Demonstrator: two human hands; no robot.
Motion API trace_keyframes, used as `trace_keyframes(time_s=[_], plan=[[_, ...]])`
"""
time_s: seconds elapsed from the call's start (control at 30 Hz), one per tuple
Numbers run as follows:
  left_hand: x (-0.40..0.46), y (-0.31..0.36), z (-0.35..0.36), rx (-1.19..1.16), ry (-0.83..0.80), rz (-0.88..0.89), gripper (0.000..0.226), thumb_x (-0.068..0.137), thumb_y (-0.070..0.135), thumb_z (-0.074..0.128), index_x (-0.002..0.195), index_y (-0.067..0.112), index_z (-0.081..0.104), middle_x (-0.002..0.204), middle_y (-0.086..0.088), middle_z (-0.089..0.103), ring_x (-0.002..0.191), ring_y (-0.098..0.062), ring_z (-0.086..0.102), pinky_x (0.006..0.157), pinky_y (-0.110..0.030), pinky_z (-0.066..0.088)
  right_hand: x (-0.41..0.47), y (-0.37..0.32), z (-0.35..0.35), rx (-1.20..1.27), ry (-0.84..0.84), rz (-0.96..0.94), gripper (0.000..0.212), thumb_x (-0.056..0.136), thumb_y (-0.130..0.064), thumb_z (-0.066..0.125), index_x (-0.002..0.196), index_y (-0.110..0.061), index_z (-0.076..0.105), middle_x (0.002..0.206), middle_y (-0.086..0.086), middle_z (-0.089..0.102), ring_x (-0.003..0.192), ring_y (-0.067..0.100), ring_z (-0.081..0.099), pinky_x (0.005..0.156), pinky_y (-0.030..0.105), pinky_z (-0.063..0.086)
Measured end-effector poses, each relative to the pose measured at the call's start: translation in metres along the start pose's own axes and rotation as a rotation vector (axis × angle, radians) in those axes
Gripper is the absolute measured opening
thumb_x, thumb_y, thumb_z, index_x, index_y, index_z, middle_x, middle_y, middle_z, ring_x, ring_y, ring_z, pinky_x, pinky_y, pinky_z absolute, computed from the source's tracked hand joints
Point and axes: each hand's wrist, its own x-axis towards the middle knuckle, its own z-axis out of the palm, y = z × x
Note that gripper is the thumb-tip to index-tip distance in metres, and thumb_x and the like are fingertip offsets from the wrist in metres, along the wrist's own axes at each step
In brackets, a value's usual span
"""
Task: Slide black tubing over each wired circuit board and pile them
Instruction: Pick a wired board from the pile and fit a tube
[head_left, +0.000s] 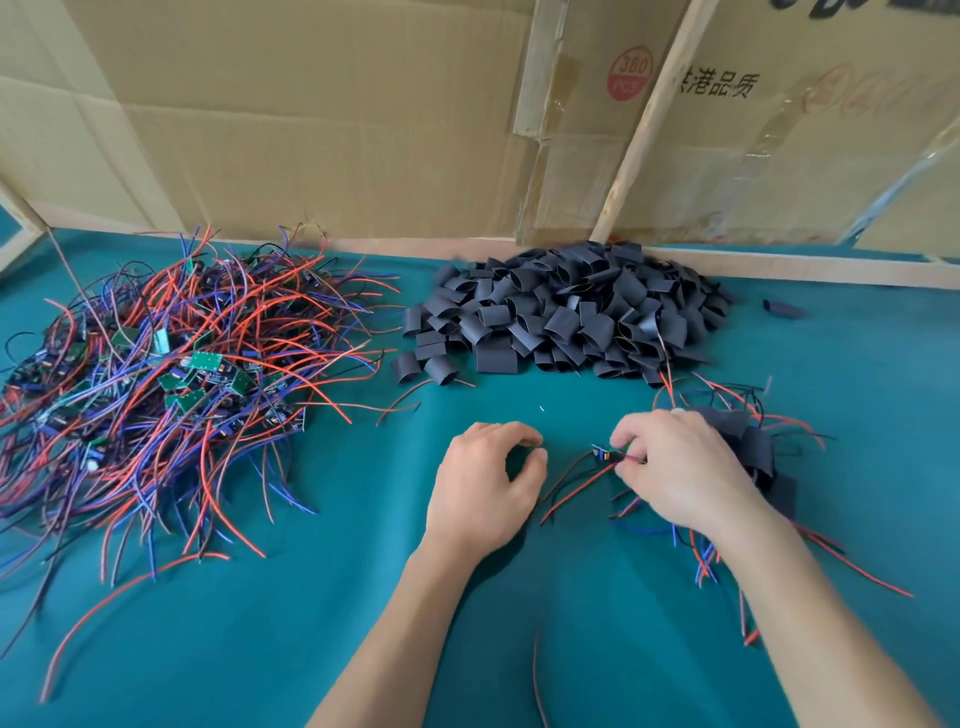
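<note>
Grip status, right hand (675, 467): your fingers are curled and pinching a small wired circuit board (602, 453) at lower centre of the frame, its red and black leads (576, 486) trailing down-left onto the tabletop (311, 623). No black tubing is visible on this board; the part under your fingers is hidden. Left hand (488, 483): just left of the board, not touching it, fingers curled inward with thumb and forefinger close together; whether anything small is held between them cannot be told.

Behind and to the right of your right hand, partly covered by it: small pile of sleeved boards (753, 447), dark tubing with red, blue and black leads fanning out toward the lower right.

Upper centre-right: heap of cut black tubing pieces (566, 312), resting against a wooden rail (779, 265) at the tabletop's far edge. One stray tubing piece (782, 309) lies apart to the right of the heap.

Left of frame: large tangle of unsleeved boards (171, 374), green boards showing among red, blue and black wires.

Tabletop is covered in teal cloth. Cardboard sheets (311, 114) stand across the top of the frame, one with a red round label (629, 73).
</note>
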Motion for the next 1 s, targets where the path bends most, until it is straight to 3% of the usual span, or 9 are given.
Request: trace_keyframes(time_s=[0.1, 0.23, 0.33, 0.4, 0.5, 0.63, 0.8, 0.9, 1.0], plan=[[0.001, 0.002, -0.006, -0.188, 0.037, -0.124, 0.025, 0.091, 0.036, 0.053, 0.103, 0.026, 0.073, 0.097, 0.018, 0.075, 0.095, -0.004, 0.065, 0.085, -0.023, 0.050, 0.005, 0.003, -0.004, 0.187, 0.040, -0.029, 0.010, 0.087, -0.018, 0.075, 0.084, -0.028, 0.078, 0.066, -0.020, 0.071, 0.080, 0.004, 0.069, 0.075, 0.015, 0.046], [0.002, -0.001, -0.010, -0.300, 0.115, -0.190, 0.019, 0.100, 0.015, 0.053, 0.101, 0.024, 0.069, 0.088, 0.017, 0.078, 0.060, -0.003, 0.055, 0.060, -0.016, 0.040, 0.001, -0.007, -0.030, 0.767, 0.169, -0.074, 0.017, 0.088, -0.009, 0.077, 0.081, -0.025, 0.081, 0.074, -0.006, 0.078, 0.071, 0.003, 0.071, 0.067, 0.013, 0.047], [0.002, 0.000, -0.012, -0.307, 0.129, -0.223, 0.015, 0.098, 0.014, 0.059, 0.100, 0.025, 0.070, 0.087, 0.016, 0.078, 0.073, -0.012, 0.066, 0.074, -0.027, 0.051, -0.002, -0.023, -0.054, 1.454, 0.162, -0.159, 0.016, 0.085, -0.008, 0.072, 0.082, -0.020, 0.083, 0.079, 0.006, 0.077, 0.064, 0.010, 0.062, 0.057, 0.015, 0.046], [0.001, 0.003, -0.012, -0.331, 0.115, -0.223, 0.009, 0.096, 0.028, 0.065, 0.103, 0.027, 0.070, 0.085, 0.016, 0.078, 0.086, -0.007, 0.070, 0.084, -0.026, 0.051, -0.001, -0.036, -0.053, 1.685, 0.214, -0.086, 0.016, 0.086, -0.010, 0.070, 0.081, -0.018, 0.082, 0.080, 0.007, 0.076, 0.060, 0.009, 0.059, 0.054, 0.016, 0.047], [-0.002, 0.006, -0.015, -0.431, 0.075, -0.193, 0.036, 0.090, 0.059, 0.056, 0.112, 0.034, 0.067, 0.084, 0.014, 0.078, 0.088, -0.013, 0.070, 0.085, -0.027, 0.051, -0.001, -0.062, -0.018, 1.611, 0.211, 0.133, 0.014, 0.095, -0.003, 0.066, 0.089, -0.012, 0.074, 0.082, 0.010, 0.077, 0.057, 0.011, 0.058, 0.050, 0.018, 0.047], [-0.002, 0.007, -0.016, -0.477, 0.124, -0.191, 0.034, 0.093, 0.054, 0.048, 0.117, 0.039, 0.067, 0.083, 0.012, 0.075, 0.077, -0.018, 0.068, 0.082, -0.036, 0.054, -0.009, -0.086, 0.030, 1.613, 0.020, 0.313, 0.009, 0.099, -0.002, 0.060, 0.096, -0.006, 0.067, 0.081, 0.011, 0.077, 0.059, 0.016, 0.064, 0.052, 0.022, 0.051], [-0.001, 0.004, -0.016, -0.473, 0.171, -0.190, 0.026, 0.094, 0.040, 0.050, 0.113, 0.036, 0.068, 0.070, 0.009, 0.066, 0.066, -0.016, 0.059, 0.069, -0.032, 0.052, -0.001, -0.083, 0.036, 1.330, -0.068, 0.189, 0.007, 0.095, -0.004, 0.063, 0.093, -0.003, 0.070, 0.073, 0.012, 0.073, 0.052, 0.017, 0.059, 0.043, 0.024, 0.043], [0.000, 0.003, -0.016, -0.475, 0.166, -0.151, 0.024, 0.094, 0.032, 0.053, 0.109, 0.036, 0.071, 0.083, 0.017, 0.067, 0.075, -0.003, 0.060, 0.069, -0.016, 0.046, 0.021, -0.073, 0.009, 1.177, -0.088, 0.133, 0.006, 0.090, -0.003, 0.067, 0.087, -0.002, 0.072, 0.066, 0.010, 0.069, 0.046, 0.014, 0.052, 0.038, 0.023, 0.035], [0.000, 0.002, -0.015, -0.437, 0.173, -0.143, 0.015, 0.093, 0.023, 0.059, 0.099, 0.030, 0.070, 0.092, 0.007, 0.069, 0.083, -0.008, 0.064, 0.075, -0.020, 0.049, 0.045, -0.071, -0.018, 0.958, -0.193, -0.038, 0.008, 0.089, -0.004, 0.067, 0.086, -0.002, 0.074, 0.068, 0.013, 0.072, 0.050, 0.016, 0.059, 0.041, 0.024, 0.041]])
